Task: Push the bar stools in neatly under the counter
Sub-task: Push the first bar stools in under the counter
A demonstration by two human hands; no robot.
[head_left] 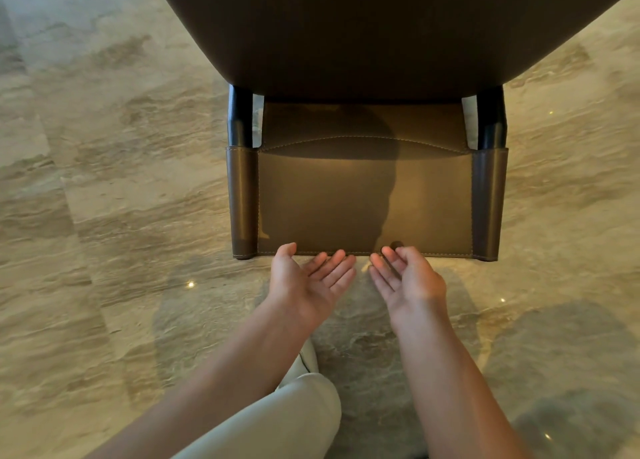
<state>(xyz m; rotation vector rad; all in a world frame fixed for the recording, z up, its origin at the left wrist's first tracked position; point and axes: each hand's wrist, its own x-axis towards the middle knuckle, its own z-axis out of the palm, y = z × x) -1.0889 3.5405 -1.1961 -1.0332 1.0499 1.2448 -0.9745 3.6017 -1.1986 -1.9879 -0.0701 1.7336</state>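
Note:
A bar stool with a brown leather backrest [363,199] stands right in front of me, seen from above. Its seat runs under the dark counter top [381,26] that fills the top of the view. Two black posts [240,119] carry the backrest. My left hand [308,282] and my right hand [405,278] are both palm up with relaxed fingers, just at the near top edge of the backrest. The fingertips are at the edge; I cannot tell whether they touch it. Neither hand holds anything.
Glossy beige marble floor [121,181] spreads to both sides of the stool. My knee in light trousers [298,413] and a pale shoe [308,358] are below my left arm.

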